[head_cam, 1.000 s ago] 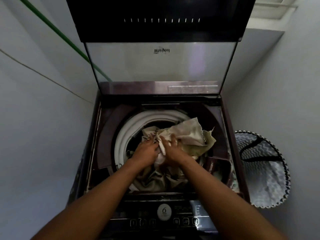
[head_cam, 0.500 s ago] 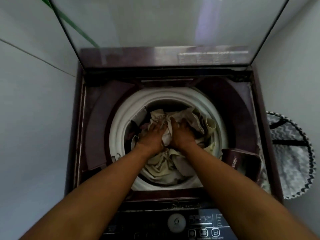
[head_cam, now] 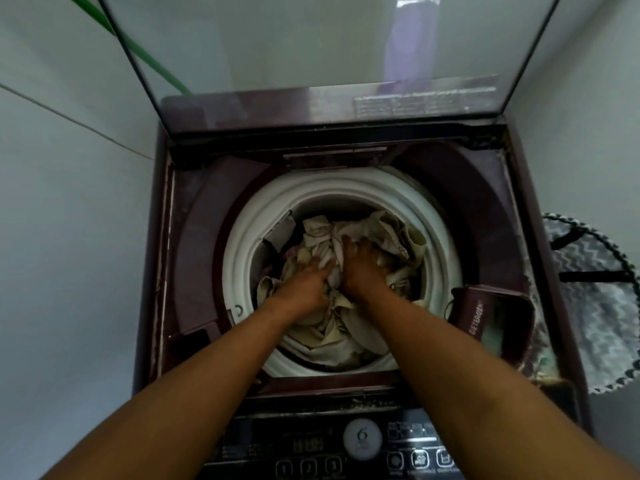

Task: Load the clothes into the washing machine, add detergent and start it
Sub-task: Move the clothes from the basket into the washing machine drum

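Note:
A top-loading washing machine (head_cam: 194,237) stands with its glass lid (head_cam: 311,46) raised. Cream and beige clothes (head_cam: 388,233) fill the drum inside the white ring (head_cam: 242,258). Both my hands are down in the drum, side by side on top of the pile. My left hand (head_cam: 304,284) presses on the cloth with its fingertips sunk into a white fold. My right hand (head_cam: 363,268) lies flat on the cloth, fingers pointing to the back. The maroon detergent drawer (head_cam: 491,313) sits at the drum's right front. No detergent container is in view.
The control panel (head_cam: 363,441) with a round dial and buttons runs along the front edge. A zigzag-patterned laundry basket (head_cam: 595,299) stands on the floor to the right. White walls close in on both sides; a green hose (head_cam: 145,57) runs behind the lid.
The clothes held above the drum's mouth have gone down inside it, and both hands have followed them deeper. The view has moved closer and lower over the machine.

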### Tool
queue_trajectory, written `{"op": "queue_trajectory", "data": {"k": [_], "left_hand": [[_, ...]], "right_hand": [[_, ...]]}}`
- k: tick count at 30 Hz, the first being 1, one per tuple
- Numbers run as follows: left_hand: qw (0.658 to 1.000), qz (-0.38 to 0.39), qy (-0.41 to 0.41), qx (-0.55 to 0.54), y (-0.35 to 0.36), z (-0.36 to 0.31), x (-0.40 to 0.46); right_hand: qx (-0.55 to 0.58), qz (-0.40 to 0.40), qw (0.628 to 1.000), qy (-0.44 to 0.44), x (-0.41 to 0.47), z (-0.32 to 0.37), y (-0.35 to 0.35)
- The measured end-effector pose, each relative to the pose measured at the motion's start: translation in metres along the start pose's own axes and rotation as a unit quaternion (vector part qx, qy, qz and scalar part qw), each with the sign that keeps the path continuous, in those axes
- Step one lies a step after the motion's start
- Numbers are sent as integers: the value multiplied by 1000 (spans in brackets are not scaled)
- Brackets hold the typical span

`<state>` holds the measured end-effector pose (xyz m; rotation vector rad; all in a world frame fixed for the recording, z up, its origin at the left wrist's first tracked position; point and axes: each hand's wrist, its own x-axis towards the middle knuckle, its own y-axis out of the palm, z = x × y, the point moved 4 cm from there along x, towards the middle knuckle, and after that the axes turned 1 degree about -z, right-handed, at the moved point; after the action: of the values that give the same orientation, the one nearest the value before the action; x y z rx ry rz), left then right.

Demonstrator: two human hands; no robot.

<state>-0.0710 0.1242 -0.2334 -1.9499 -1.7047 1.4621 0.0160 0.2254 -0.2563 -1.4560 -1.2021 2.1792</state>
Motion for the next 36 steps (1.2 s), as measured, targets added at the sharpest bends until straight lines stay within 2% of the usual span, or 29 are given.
{"op": "queue_trajectory", "data": {"k": [4, 6, 12, 15, 19, 28, 33, 36], "left_hand": [[996, -80, -6, -41, -26, -27, -16], [990, -130, -4, -60, -39, -45, -25], [970, -209, 7, -127, -73, -100, -40], [959, -245, 0, -144, -88, -128, -45], [945, -288, 38, -152, -100, -168, -43], [946, -269, 109, -146, -86, -255, -24], [930, -301, 161, -133, -78, -299, -16], [924, -321, 196, -73, -74, -325, -13]], "right_hand": [[-71, 99, 993, -7, 8, -4, -40], [-84, 106, 991, -6, -12, -1, -59], [-8, -68, 994, -81, -71, -7, -105], [55, -148, 981, -112, -96, -20, -132], [122, -239, 953, -138, -130, -43, -165], [192, -361, 909, -78, -173, -129, -194], [264, -412, 868, -86, -184, -164, -200], [300, -426, 852, -41, -187, -200, -200]]}}
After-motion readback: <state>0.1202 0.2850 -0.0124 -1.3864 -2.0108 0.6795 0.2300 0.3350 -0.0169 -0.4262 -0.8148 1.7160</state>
